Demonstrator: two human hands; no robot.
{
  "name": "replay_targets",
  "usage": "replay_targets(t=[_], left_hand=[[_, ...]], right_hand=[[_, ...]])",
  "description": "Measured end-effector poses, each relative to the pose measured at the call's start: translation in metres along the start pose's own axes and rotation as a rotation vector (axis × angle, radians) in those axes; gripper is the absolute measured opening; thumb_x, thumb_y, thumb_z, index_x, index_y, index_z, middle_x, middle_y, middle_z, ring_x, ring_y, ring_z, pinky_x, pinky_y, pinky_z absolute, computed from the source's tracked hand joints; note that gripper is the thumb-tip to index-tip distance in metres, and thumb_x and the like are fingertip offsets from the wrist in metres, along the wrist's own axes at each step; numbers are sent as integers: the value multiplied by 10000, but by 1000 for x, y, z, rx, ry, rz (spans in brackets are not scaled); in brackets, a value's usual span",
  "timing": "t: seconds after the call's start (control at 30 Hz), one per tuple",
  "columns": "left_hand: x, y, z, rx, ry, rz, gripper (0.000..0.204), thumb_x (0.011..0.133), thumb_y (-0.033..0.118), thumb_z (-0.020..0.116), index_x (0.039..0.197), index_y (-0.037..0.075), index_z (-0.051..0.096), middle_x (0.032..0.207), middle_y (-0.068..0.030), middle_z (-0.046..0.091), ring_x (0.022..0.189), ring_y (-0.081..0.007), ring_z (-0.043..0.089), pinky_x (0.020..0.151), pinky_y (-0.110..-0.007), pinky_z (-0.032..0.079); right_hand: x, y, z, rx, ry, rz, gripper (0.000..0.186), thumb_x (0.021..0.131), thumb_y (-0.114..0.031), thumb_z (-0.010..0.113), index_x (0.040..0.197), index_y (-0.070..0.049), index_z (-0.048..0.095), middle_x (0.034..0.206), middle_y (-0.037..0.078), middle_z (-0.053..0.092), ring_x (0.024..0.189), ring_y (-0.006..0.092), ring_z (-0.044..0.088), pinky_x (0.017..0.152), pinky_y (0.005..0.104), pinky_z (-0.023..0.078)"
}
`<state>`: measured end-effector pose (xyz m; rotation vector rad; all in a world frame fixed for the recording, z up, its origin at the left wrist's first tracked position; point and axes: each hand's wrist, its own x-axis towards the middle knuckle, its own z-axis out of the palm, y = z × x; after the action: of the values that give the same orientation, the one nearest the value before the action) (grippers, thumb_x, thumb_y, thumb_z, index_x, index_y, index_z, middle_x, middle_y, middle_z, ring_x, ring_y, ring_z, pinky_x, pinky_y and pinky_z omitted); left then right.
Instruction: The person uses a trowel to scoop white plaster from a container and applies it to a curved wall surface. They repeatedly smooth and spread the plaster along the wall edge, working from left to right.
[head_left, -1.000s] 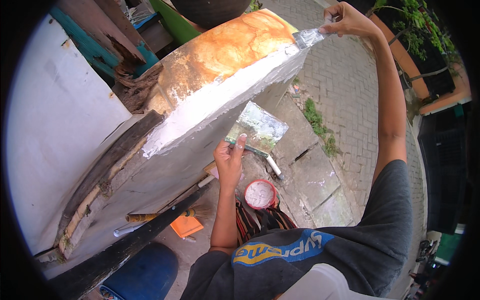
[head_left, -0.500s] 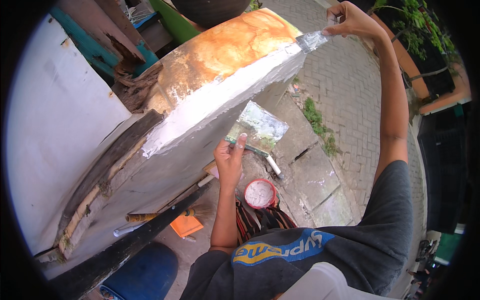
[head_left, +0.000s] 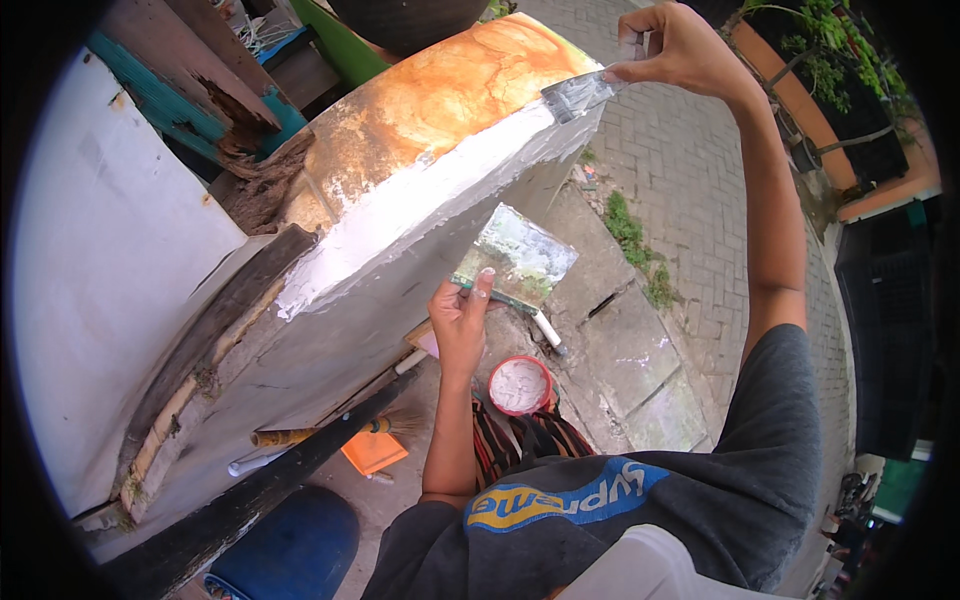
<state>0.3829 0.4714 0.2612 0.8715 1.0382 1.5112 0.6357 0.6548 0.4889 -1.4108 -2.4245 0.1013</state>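
My right hand (head_left: 675, 58) pinches a putty knife (head_left: 576, 98) whose flat metal blade rests on the top edge of a low wall (head_left: 440, 100) with an orange-stained top. Below that edge runs a wet-looking white band of putty (head_left: 420, 195). In front of the wall, my left hand (head_left: 462, 318) grips a flat rectangular board (head_left: 527, 258), its thumb on the near edge and its face smeared with white and greenish putty. Near my legs stands a red-rimmed bucket (head_left: 520, 359) of white putty.
A black pole (head_left: 270, 492) slants across the lower left, near a broom (head_left: 400, 424), an orange flat piece (head_left: 374, 454) and a blue container (head_left: 290, 545). Weathered wooden posts (head_left: 215, 60) rise behind the wall. Concrete slabs (head_left: 630, 350) border the paved lane (head_left: 680, 170).
My right hand has moved left along the wall's top edge with the putty knife, whose blade now lies flatter on the edge. My left hand and the board have stayed nearly still.
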Motion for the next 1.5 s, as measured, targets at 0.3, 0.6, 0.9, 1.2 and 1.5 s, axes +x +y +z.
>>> replay_targets(t=[0.3,0.6,0.9,1.2,1.5], left_hand=[[-1,-3,10,-2,-30,-38,150,924,150,651,928,1,640,807,-32,646,696,-71,604,606,-251,563],[-7,0,16,-9,-23,-34,156,922,153,656,924,-3,642,808,-36,648,698,-72,605,611,-255,565],[-10,4,17,15,-25,-48,148,925,145,649,953,-1,646,830,-33,652,719,-72,615,627,-252,562],[-10,8,17,19,-37,-31,151,928,138,644,969,-7,640,843,-37,651,725,-80,619,623,-258,570],[-11,1,19,-11,-41,-29,136,929,134,642,961,1,636,849,-36,648,731,-79,620,627,-260,570]], right_hand=[[-15,35,-16,213,68,140,318,689,-243,852,630,-40,615,534,-37,544,508,32,495,449,236,352],[-11,41,2,383,7,145,297,711,-263,849,691,-42,651,609,-20,617,545,43,549,483,223,428],[-14,93,13,283,23,53,324,760,-353,815,698,-87,641,599,-30,585,508,33,506,454,192,379],[-7,70,26,338,-26,56,358,764,-351,813,675,-76,601,611,-26,586,533,35,522,461,195,399],[-20,88,17,343,7,220,379,710,-388,830,662,-72,627,630,9,614,571,95,566,491,235,456]])
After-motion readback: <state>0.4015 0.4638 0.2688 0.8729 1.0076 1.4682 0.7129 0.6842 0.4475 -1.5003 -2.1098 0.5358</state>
